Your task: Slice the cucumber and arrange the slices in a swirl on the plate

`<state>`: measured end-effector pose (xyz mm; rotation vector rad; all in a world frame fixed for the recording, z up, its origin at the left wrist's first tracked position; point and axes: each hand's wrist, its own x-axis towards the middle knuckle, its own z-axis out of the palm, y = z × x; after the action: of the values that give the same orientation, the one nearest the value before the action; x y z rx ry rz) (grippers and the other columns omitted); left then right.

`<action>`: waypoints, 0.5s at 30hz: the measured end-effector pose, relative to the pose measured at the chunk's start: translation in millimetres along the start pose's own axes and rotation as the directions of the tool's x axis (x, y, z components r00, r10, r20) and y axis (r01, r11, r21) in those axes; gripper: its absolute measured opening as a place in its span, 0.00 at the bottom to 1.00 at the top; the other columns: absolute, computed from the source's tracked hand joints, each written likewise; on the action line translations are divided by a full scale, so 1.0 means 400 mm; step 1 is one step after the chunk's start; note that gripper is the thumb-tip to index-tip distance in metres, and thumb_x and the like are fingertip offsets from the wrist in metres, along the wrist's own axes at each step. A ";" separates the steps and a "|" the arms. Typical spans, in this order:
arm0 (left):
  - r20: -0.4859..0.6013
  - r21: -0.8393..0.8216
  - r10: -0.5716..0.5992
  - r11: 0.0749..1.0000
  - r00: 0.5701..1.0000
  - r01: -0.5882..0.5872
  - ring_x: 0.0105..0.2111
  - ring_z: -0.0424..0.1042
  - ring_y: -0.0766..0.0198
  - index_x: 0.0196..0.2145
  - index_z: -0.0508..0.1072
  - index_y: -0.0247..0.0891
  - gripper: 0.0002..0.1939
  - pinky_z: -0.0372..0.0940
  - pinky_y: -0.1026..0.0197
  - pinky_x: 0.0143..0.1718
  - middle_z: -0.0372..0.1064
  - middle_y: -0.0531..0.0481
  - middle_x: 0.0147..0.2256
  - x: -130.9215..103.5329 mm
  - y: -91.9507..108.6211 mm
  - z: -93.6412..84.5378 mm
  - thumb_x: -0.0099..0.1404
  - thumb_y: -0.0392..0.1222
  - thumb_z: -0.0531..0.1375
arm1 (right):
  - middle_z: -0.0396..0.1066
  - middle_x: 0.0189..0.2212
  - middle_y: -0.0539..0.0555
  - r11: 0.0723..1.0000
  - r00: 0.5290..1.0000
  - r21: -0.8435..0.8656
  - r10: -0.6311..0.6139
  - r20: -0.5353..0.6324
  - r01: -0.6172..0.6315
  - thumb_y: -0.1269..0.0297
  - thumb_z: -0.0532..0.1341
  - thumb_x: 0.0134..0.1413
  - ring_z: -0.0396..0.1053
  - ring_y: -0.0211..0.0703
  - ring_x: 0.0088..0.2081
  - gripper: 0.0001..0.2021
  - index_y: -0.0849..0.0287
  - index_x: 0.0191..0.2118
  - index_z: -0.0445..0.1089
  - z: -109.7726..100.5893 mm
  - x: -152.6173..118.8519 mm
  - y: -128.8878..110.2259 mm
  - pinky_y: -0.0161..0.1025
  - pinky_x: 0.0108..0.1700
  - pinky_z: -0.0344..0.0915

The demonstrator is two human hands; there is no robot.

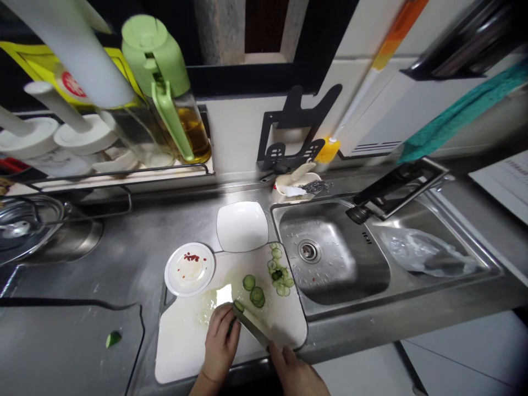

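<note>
My left hand (221,338) is closed round a dark green cucumber piece (231,328) on the white cutting board (181,346). In my right hand (293,374) is a knife (252,329), its blade slanting up and left to the cucumber beside my left fingertips. A cut slice (238,306) lies against the blade tip. Loose cucumber slices (256,296) rest on the board beyond the knife, and a cluster of thin slices (282,275) sits near its right edge. Wet juice shows around the middle of the board.
A plate with red bits (171,275) and a square white dish (242,226) overlap the board's far edge. At the right is a steel sink (330,275) with a faucet (383,198) and a plastic bag (424,253). A cucumber end (113,339) lies at left.
</note>
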<state>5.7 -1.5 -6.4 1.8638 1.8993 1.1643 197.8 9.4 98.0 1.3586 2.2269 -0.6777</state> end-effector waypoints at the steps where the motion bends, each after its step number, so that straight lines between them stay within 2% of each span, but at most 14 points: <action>1: -0.003 0.000 -0.002 1.000 1.000 0.002 0.46 0.71 0.60 0.43 0.72 0.38 0.10 0.69 0.54 0.49 0.72 0.44 0.43 -0.001 0.000 0.000 0.64 0.35 0.57 | 0.74 0.38 0.55 1.000 1.000 -0.003 0.001 0.000 -0.001 0.86 0.47 0.47 0.75 0.46 0.32 0.32 0.55 0.57 0.62 0.001 0.000 0.000 0.33 0.28 0.64; 11: -0.004 0.009 -0.001 1.000 1.000 0.001 0.46 0.71 0.59 0.43 0.72 0.38 0.10 0.69 0.54 0.49 0.72 0.44 0.43 -0.004 -0.001 0.001 0.64 0.35 0.57 | 0.74 0.38 0.55 1.000 1.000 -0.004 0.009 0.026 -0.009 0.87 0.47 0.44 0.75 0.45 0.32 0.34 0.54 0.57 0.62 -0.002 0.004 0.000 0.33 0.26 0.61; 15: -0.008 0.011 -0.002 1.000 1.000 0.002 0.46 0.71 0.60 0.42 0.73 0.39 0.09 0.69 0.55 0.49 0.72 0.44 0.43 -0.003 0.000 0.001 0.64 0.34 0.57 | 0.74 0.38 0.55 1.000 0.999 -0.009 0.000 0.035 0.000 0.86 0.47 0.46 0.75 0.46 0.31 0.33 0.55 0.57 0.62 -0.014 0.007 0.000 0.34 0.25 0.60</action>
<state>6.2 -2.6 -7.3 1.8653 1.9152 1.1647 195.9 14.8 100.7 1.3325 2.1996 -0.6855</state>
